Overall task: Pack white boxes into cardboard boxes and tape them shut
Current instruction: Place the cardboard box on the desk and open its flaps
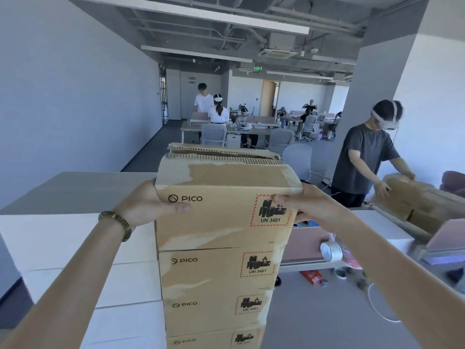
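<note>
stack of white boxes (75,248) fills the lower left, several layers, its top level with the upper part of the cardboard column just beside it on the right. grey bench surface (75,190) runs behind both.

stack of cardboard boxes (214,285): at least four in one column, each face printed "pico" with a red-hatched un 3481 label. top cardboard box (221,212) sits on the column, lid flaps closed but ragged, corrugation exposed along the far top edge, old tape torn away from the surface.

left hand (148,202) grips the left upper corner of the top cardboard box, thumb across the front face near the logo, fingers hidden round the side. beaded bracelet (117,222) on that wrist. right hand (309,202) grips the right upper corner, thumb over the hazard label edge, fingers hidden behind the side.

another person (364,157) in a dark t-shirt and white headset stands at right, hands on a further cardboard box (402,192) at the bench's right end.

tape roll (331,251) lies on a lower desk edge right of the column.
</note>
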### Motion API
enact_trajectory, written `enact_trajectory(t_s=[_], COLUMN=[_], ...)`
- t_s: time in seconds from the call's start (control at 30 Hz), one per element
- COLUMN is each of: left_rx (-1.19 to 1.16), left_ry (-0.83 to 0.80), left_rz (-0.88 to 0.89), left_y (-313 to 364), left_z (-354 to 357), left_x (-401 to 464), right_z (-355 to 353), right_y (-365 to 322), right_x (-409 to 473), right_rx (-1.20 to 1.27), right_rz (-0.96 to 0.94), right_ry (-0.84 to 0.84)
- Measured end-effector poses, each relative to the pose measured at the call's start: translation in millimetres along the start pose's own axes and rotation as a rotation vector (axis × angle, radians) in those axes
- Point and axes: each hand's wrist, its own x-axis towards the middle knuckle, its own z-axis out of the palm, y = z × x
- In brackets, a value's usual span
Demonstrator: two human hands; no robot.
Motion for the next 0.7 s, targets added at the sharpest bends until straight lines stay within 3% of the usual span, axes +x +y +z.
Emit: enact_trajectory(t_s=[0.27, 0.7], left_rx=[-0.050, -0.039], left_ry=[0.160, 0.260], left_rz=[0.062, -0.060], left_y=[29, 79], left_z=[22, 128], left_x=[-38, -139], right_z=[-21, -80], right_y=[-1, 66], right_x=[-42, -138], right_rx=[0.064, 0.199], right_rz=[-0.171, -0.236], right_ry=[0.032, 0.003])
